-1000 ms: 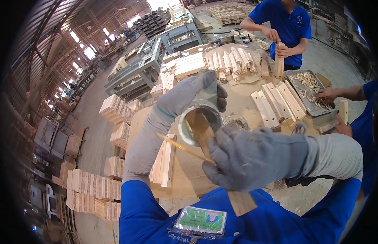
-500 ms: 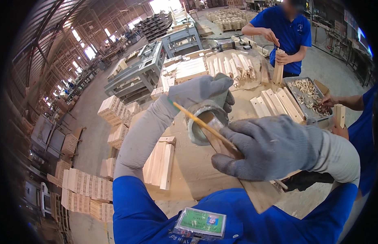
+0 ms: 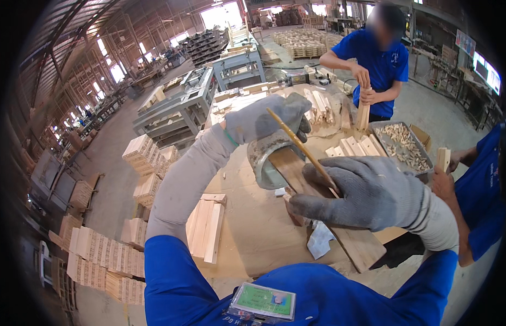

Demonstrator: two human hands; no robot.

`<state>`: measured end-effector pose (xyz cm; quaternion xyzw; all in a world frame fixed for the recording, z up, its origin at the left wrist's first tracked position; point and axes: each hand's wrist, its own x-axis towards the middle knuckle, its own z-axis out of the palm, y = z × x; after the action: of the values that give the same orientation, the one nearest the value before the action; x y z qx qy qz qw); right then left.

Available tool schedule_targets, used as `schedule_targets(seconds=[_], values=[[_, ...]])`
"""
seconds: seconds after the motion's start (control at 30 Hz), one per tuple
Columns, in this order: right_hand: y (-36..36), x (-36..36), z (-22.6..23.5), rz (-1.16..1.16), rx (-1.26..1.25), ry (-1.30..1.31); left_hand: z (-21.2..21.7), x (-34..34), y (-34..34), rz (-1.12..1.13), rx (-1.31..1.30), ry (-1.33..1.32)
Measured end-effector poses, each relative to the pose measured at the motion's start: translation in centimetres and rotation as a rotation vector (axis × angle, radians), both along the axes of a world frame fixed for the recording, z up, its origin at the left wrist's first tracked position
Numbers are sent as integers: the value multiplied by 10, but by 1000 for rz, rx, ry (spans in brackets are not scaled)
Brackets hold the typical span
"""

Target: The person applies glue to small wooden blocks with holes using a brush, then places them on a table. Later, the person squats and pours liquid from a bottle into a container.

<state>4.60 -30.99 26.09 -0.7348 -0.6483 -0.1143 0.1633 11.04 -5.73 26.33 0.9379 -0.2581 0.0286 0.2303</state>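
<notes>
My left hand (image 3: 270, 117), in a grey glove, is closed around a pale, smeared cup-like container (image 3: 259, 163) that lies tilted with its mouth toward me. My right hand (image 3: 367, 190), also gloved, grips a flat wooden slat (image 3: 357, 244) and a thin wooden stick (image 3: 290, 132) together. The slat's upper end reaches into the container's mouth, while its lower end slants down toward my chest. In front of the container, the stick points up toward my left wrist. What is inside the container is mostly hidden.
Wooden bars (image 3: 205, 231) lie on the brown-covered table (image 3: 253, 233), near a crumpled white sheet (image 3: 320, 240). A grey bin (image 3: 401, 144) holds wooden dowels. One co-worker (image 3: 380, 68) holds wood pieces across the table; another (image 3: 476, 190) holds a block at right. Stacked wood (image 3: 109, 250) stands left.
The stick has turned more upright, and the slat sits lower with my right hand. The white sheet has come into view. The right co-worker's hand has left the dowel bin for the block.
</notes>
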Motion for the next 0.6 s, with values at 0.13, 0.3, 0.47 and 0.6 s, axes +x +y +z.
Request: schedule_targets(seconds=[0.13,0.3,0.47,0.6], values=[[2,8,-28,140,88,-370,10,12,13,-339,295,-814],[-9,5,8,83,-88,-250,4,15,24,-218,94,-374],[1,6,-8,185,-50,-519,20,9,8,-197,440,-904],[-4,7,9,117,-45,-322,28,-4,4,-66,176,-516]])
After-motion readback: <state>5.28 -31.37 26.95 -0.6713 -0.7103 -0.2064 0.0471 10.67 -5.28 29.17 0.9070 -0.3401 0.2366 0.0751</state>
